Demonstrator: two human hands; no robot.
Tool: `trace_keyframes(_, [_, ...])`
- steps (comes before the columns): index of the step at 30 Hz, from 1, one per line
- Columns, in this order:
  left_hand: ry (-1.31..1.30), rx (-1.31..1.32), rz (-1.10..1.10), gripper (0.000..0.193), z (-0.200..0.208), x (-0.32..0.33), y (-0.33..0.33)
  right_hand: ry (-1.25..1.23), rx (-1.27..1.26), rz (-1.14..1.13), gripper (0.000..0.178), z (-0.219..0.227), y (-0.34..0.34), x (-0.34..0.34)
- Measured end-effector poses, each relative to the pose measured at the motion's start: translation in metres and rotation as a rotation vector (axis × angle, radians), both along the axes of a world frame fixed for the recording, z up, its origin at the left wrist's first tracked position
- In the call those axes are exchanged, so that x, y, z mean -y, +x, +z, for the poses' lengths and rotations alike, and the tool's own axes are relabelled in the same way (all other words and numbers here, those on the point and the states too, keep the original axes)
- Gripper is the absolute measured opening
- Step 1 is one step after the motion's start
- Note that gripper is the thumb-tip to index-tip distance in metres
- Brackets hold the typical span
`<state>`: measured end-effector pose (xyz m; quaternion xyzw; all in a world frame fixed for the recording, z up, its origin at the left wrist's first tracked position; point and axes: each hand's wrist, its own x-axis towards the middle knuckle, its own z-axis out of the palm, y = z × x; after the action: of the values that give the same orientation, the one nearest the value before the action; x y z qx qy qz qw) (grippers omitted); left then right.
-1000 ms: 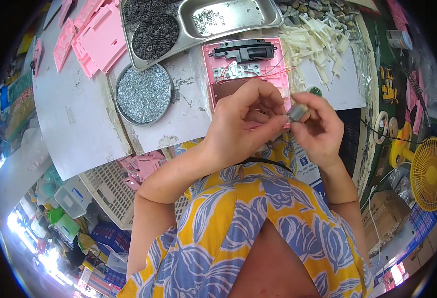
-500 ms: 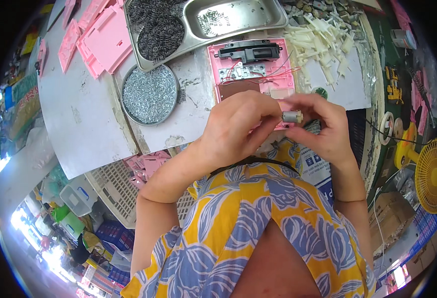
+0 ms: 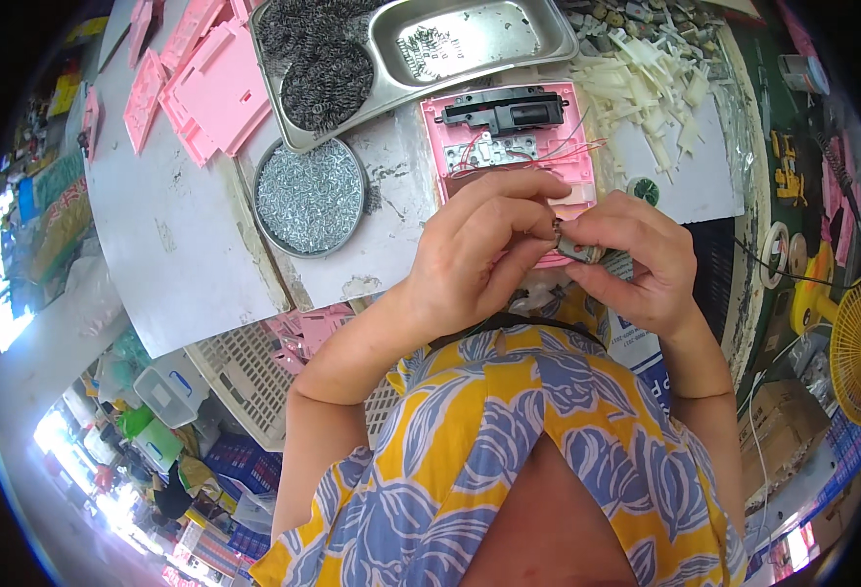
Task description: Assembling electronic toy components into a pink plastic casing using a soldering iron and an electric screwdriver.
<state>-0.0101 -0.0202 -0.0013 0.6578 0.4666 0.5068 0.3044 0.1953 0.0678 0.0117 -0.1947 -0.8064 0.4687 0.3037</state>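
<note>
A small silver-grey metal cylindrical motor [image 3: 580, 250] lies roughly sideways, its right end dipping slightly, pinched between the thumb and forefinger of the right hand [image 3: 641, 256]. The fingertips of the left hand [image 3: 489, 245] are at its other end; whether they touch it cannot be told. Just beyond, on the table, an open, shallow pink plastic housing [image 3: 575, 122] lies flat, its near part mostly hidden, with loose thin red wires [image 3: 569, 151] across its middle.

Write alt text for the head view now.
The right hand holds a small metallic part beside the left hand, by an open pink casing. Around it lie silvery pieces in a dish, dark springs in a tray, and pale plastic parts.
</note>
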Motion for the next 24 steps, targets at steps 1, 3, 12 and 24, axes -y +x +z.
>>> trace_keyframes(1, [0.011,-0.001,0.019,0.022,-0.002,0.0,0.001,0.033,0.006,-0.015,0.035,0.001,-0.001,0.001])
trace_keyframes(3, [0.021,0.002,0.023,0.02,-0.002,-0.002,0.003,0.038,0.026,-0.055,0.034,0.002,0.002,0.002])
trace_keyframes(12, [0.087,-0.772,0.335,0.01,0.002,-0.052,0.004,0.05,0.041,-0.184,0.029,-0.009,0.019,-0.001])
trace_keyframes(24, [0.123,-0.579,0.211,0.008,-0.013,-0.048,-0.001,-0.014,0.086,-0.235,0.029,-0.013,0.032,-0.011])
